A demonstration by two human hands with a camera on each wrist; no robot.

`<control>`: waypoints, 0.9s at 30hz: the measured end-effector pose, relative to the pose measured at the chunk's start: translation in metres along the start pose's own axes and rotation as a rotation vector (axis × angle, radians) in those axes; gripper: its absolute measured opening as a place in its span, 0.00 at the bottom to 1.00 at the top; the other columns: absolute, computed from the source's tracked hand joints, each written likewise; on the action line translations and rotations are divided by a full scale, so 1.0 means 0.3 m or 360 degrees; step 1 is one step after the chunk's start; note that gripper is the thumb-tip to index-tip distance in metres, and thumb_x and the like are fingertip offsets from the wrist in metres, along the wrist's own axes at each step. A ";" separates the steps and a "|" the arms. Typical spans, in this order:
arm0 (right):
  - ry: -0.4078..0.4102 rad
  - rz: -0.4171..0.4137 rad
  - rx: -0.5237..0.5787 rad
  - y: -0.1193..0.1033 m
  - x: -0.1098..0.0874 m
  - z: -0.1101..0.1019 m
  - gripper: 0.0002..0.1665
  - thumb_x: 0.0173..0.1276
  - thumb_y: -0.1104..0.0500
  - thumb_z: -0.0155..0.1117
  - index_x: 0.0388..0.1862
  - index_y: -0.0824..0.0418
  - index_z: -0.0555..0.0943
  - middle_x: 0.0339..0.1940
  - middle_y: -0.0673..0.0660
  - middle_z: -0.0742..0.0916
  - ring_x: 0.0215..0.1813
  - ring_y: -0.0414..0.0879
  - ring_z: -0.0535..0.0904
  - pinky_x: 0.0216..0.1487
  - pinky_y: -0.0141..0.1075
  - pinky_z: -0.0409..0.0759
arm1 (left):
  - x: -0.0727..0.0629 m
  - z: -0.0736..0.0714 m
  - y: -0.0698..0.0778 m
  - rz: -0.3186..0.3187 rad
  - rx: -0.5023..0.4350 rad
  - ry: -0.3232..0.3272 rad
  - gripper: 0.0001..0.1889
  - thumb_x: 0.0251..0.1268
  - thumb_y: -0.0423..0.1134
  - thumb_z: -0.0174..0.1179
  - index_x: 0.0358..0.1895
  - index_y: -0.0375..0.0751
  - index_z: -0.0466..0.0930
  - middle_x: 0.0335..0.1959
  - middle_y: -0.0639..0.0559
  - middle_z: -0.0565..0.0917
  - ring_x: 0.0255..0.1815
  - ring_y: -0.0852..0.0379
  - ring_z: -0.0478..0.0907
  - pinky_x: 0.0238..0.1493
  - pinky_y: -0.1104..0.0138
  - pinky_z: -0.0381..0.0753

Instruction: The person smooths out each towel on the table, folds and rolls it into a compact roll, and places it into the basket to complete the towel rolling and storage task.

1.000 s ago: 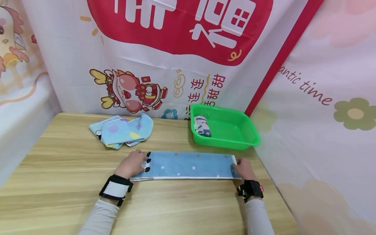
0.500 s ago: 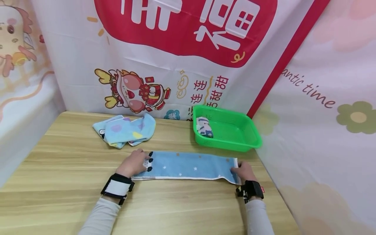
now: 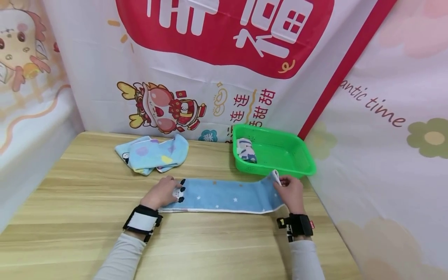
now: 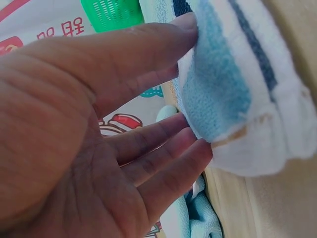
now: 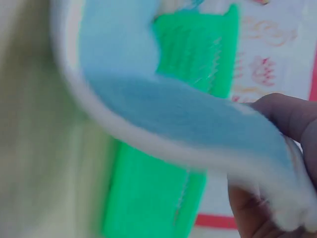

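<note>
A blue towel point(image 3: 227, 194), folded into a long strip, lies across the table point(image 3: 210, 249), its right end near the table's right edge. The left hand point(image 3: 161, 193) rests at the towel's left end, beside a small black-and-white animal picture; its thumb and fingers are spread apart, with the tips touching the cloth rather than closing round it. The right hand point(image 3: 292, 190) pinches the other end between thumb and fingers and holds it raised, so the strip curves up off the table there, its pale edging in view. Both wrists wear dark straps point(image 3: 141, 221).

A green basket point(image 3: 266, 169) sits at the table's far right corner, just beyond the raised end, with a rolled cloth point(image 3: 247, 150) against its left wall. A crumpled towel point(image 3: 157, 153), light blue with coloured spots, lies near the far edge, towards the far left corner. Behind that edge hangs a red and white banner point(image 3: 210, 58)
</note>
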State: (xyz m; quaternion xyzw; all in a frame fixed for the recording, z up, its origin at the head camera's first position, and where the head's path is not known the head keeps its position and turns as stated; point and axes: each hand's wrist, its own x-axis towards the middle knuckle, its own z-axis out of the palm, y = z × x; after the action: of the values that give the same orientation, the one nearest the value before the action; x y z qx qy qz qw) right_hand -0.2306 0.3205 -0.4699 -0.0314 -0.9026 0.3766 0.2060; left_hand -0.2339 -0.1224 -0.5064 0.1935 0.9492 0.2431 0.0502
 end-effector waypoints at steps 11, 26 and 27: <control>-0.0027 -0.0126 0.0187 -0.202 0.015 0.100 0.14 0.61 0.64 0.72 0.45 0.71 0.88 0.31 0.66 0.89 0.30 0.48 0.84 0.28 0.30 0.81 | 0.001 0.006 0.008 0.0010 -0.0006 -0.0005 0.22 0.59 0.29 0.69 0.58 0.32 0.84 0.60 0.29 0.75 0.61 0.32 0.72 0.60 0.44 0.76; -0.0230 -0.0164 0.0392 -0.347 -0.001 0.265 0.16 0.64 0.66 0.67 0.50 0.70 0.87 0.35 0.62 0.89 0.34 0.48 0.84 0.33 0.31 0.83 | 0.003 0.008 0.031 0.0007 0.0002 0.0010 0.23 0.59 0.30 0.70 0.59 0.30 0.82 0.60 0.28 0.76 0.61 0.29 0.72 0.60 0.43 0.76; -0.0238 -0.0172 0.0392 -0.359 -0.001 0.270 0.16 0.64 0.66 0.67 0.50 0.69 0.87 0.35 0.62 0.89 0.35 0.48 0.84 0.34 0.31 0.83 | 0.004 0.011 0.033 0.0002 0.0010 0.0013 0.23 0.59 0.30 0.71 0.59 0.30 0.82 0.60 0.29 0.76 0.61 0.30 0.73 0.60 0.43 0.76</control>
State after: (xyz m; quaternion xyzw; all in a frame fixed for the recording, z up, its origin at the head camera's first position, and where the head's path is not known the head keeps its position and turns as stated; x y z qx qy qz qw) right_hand -0.2519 0.1894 -0.4465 0.0710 -0.8628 0.4741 0.1605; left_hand -0.2310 -0.1125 -0.5045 0.1933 0.9500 0.2409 0.0456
